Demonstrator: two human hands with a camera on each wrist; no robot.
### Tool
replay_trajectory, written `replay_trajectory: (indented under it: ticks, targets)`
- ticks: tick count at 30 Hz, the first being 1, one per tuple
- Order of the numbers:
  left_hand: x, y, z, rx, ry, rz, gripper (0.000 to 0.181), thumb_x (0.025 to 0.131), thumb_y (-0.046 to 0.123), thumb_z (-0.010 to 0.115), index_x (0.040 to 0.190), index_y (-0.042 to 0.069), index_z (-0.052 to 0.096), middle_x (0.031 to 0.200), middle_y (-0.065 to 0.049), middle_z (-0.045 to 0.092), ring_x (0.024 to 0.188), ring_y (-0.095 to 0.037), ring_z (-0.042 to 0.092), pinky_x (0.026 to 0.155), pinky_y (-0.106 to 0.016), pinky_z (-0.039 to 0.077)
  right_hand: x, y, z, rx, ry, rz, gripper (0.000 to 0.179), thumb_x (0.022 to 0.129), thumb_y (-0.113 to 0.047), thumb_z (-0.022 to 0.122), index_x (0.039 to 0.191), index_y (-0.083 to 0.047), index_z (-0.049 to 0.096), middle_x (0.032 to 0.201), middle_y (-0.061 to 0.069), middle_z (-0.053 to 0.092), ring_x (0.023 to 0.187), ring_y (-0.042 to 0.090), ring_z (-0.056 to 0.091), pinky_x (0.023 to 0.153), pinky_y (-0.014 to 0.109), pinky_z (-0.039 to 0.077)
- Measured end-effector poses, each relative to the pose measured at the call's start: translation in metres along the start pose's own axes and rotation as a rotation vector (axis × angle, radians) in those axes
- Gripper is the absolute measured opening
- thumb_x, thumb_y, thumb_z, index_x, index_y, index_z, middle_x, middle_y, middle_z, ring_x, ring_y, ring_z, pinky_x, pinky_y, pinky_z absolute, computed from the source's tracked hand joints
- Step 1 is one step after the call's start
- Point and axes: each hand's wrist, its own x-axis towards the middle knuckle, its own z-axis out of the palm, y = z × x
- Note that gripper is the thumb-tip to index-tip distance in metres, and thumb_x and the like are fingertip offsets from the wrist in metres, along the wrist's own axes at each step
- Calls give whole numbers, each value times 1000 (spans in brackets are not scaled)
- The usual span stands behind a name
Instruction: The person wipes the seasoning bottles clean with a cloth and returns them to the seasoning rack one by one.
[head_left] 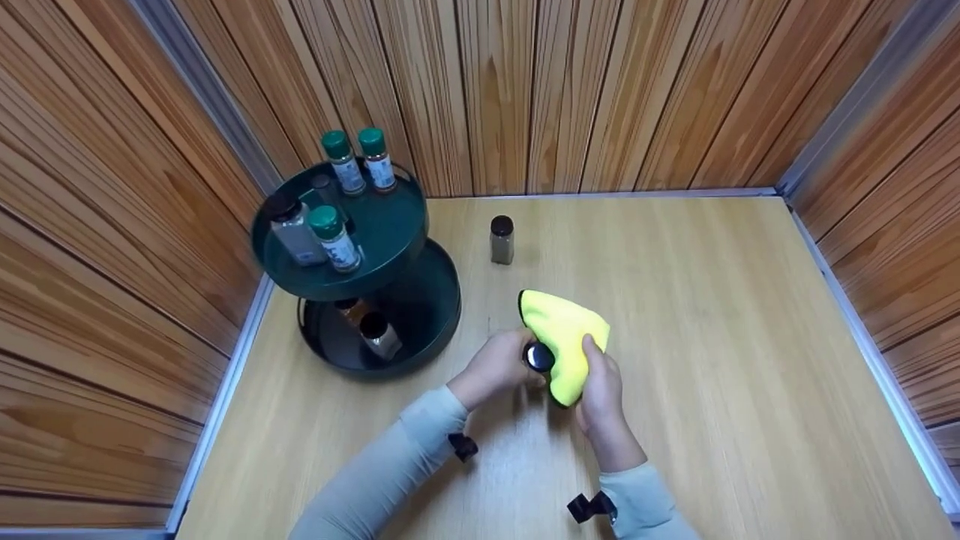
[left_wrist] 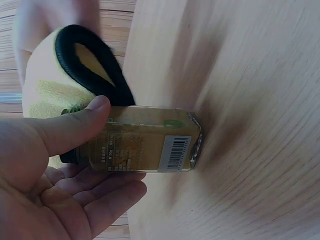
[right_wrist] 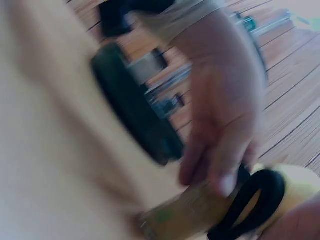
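Note:
In the head view my left hand point(head_left: 496, 364) holds a square glass spice jar by its upper part, its dark cap point(head_left: 538, 357) facing the camera. The left wrist view shows the spice jar point(left_wrist: 145, 145) pinched between thumb and fingers, with brownish-yellow powder inside and a barcode label low on one side. My right hand point(head_left: 604, 390) grips a folded yellow cloth point(head_left: 564, 330) with black edging, thumb on top. The cloth lies right against the jar near its cap. The right wrist view is blurred, with the cloth's black edge point(right_wrist: 257, 200) beside the jar.
A dark green two-tier round rack point(head_left: 390, 232) stands at the back left. Its top tier bears green-capped bottles point(head_left: 339, 244) and a dark-capped jar point(head_left: 296, 232); more jars point(head_left: 380, 337) sit below. Another small dark-capped jar point(head_left: 502, 241) stands on the table. Wood-panelled walls point(head_left: 585, 97) surround the table.

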Motion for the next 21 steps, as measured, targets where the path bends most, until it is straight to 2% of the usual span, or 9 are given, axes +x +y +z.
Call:
replay_trajectory:
  ticks: [4,7,10,14,17,21]
  targets:
    - [-2,1,0,-6,-11,-61,46,70,10,94,109,4,69,107,-9,73,89,-13,60,89,-36,53,6,19,-6,-59,13,83,47,109,-41,45,130,0,55,106,2,68,96,14,64,83,26,53]
    - [-3,-1,1,-1,-13,-79,48,70,11,94,110,4,69,107,-9,73,89,-14,60,89,-36,53,8,24,-4,-89,9,122,48,109,-40,44,135,-1,52,117,2,64,107,14,60,91,24,50]
    - [-4,-2,2,-2,-8,-67,47,70,10,94,109,4,69,106,-9,73,88,-13,60,88,-35,53,3,16,1,-61,14,109,50,109,-39,45,139,1,50,123,4,61,111,14,59,95,25,49]
    - [-5,-4,1,-5,2,-28,45,70,7,92,108,8,68,105,-5,74,92,-14,64,89,-34,53,-4,-3,6,3,1,57,49,109,-37,46,133,5,53,111,5,66,98,15,64,85,28,53]
    - [-4,-3,1,8,11,5,43,71,8,92,106,12,67,106,-5,74,97,-16,66,91,-34,53,-1,-13,4,35,-10,20,45,108,-36,47,125,5,56,99,5,70,87,16,67,76,29,55]
    - [-3,-3,2,9,-8,26,41,74,11,92,106,11,66,106,-4,73,102,-19,67,93,-33,53,8,-18,-6,70,3,18,43,108,-37,47,124,2,57,98,3,72,88,16,69,78,30,57]
